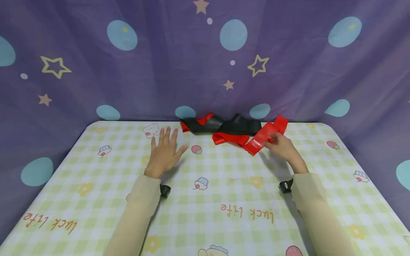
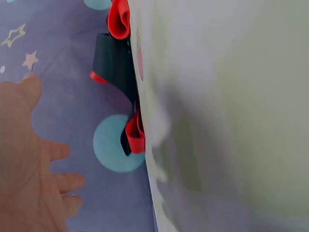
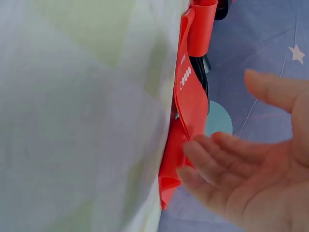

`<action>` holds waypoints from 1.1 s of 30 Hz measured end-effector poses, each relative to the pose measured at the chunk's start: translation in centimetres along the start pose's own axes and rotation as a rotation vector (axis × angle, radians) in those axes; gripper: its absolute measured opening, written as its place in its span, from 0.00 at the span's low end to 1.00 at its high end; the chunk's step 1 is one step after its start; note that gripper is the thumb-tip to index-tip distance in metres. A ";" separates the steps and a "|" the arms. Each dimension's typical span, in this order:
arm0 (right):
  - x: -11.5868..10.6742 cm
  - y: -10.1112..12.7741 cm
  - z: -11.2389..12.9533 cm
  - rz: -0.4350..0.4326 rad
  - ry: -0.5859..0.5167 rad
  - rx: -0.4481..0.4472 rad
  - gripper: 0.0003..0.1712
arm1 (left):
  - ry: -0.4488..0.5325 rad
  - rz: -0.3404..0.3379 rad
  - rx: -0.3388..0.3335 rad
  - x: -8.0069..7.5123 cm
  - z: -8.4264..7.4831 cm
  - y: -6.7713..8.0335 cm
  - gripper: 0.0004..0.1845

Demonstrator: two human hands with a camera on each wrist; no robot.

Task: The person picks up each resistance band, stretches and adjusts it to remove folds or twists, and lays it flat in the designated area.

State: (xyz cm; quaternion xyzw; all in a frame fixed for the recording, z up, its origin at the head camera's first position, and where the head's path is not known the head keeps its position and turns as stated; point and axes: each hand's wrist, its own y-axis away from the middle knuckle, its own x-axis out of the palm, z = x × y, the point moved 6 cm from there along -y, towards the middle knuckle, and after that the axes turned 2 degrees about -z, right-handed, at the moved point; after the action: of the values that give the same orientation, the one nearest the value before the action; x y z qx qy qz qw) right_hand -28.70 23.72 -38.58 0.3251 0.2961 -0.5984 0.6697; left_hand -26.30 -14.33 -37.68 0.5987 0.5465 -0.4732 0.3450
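Note:
A long flat resistance band, red on one face and black on the other, lies twisted and folded along the far side of the table. Its red right end carries small white print. My right hand is at that red end; in the right wrist view its fingertips reach the red band, while the thumb stays apart from it. Left of the band, my left hand is spread with straight fingers over the tablecloth, holding nothing. In the left wrist view the left hand appears apart from the band.
A green-and-white checked tablecloth with printed cupcakes, flowers and lettering covers the table. Behind the far edge hangs a purple curtain with stars and blue ovals. Dark straps sit at both wrists.

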 end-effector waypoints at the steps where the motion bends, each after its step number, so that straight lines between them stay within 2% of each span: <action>1: 0.1 -0.1 -0.2 0.009 -0.019 0.031 0.35 | 0.014 0.013 0.003 0.0 -0.2 -0.1 0.40; 4: 0.3 -0.1 -0.8 0.043 -0.085 0.107 0.31 | 0.054 0.050 0.024 0.0 -1.1 -0.3 0.40; 7: 0.8 -0.2 -1.2 0.103 -0.218 0.158 0.26 | 0.095 0.068 0.054 0.1 -2.2 -0.6 0.38; 11: 1.4 -0.5 -1.8 0.185 -0.495 0.267 0.19 | 0.109 0.078 0.096 0.5 -3.9 -1.0 0.37; 15: 1.9 -0.7 -2.3 0.204 -0.767 0.390 0.09 | 0.119 0.086 0.117 0.9 -5.1 -1.3 0.36; 18: 2.2 -0.7 -2.6 0.191 -0.903 0.472 0.06 | 0.137 0.087 0.127 1.3 -5.8 -1.6 0.35; 21: 2.3 -0.6 -2.6 0.155 -0.935 0.511 0.10 | 0.149 0.102 0.142 1.8 -6.5 -1.8 0.34; 25: 2.5 -0.8 -2.2 0.108 -0.904 0.497 0.11 | 0.181 0.115 0.164 2.6 -7.7 -1.8 0.33; 28: 2.7 -1.0 -1.8 0.110 -0.898 0.472 0.05 | 0.208 0.101 0.195 3.1 -8.6 -1.8 0.32; 33: 2.9 -0.7 -1.4 0.150 -0.926 0.448 0.15 | 0.293 0.113 0.212 4.3 -9.6 -1.7 0.30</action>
State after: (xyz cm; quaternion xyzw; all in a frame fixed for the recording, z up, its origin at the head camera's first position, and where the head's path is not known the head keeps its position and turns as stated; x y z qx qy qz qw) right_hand -29.06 22.98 -41.78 0.1821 -0.1907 -0.6786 0.6855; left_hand -26.32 -3.73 -38.52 0.7238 0.5034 -0.4159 0.2228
